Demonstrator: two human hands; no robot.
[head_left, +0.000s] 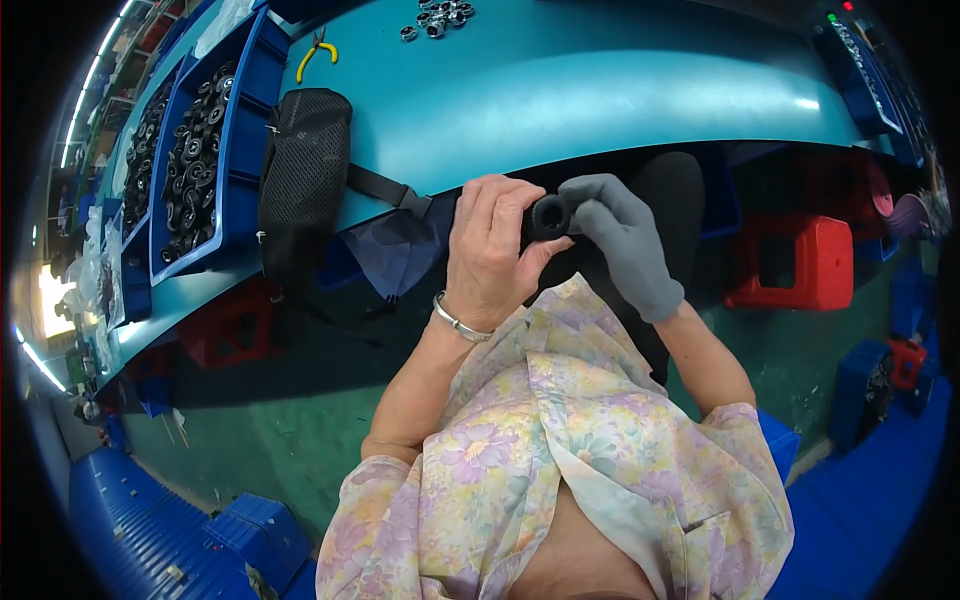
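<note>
A short, round black part with a hole through its middle is held up in front of my body, just off the table's near edge. My left hand, bare with a bangle at the wrist, grips it from the left between thumb and fingers. From the other side, my right hand in a grey glove has its bent thumb and fingers pinched against the part's right rim. What lies under those gloved fingertips is hidden.
On the teal table stand blue bins of black wheel-like parts, a black mesh bag, yellow-handled pliers and several shiny metal parts. A red stool stands at right; another blue bin sits far right.
</note>
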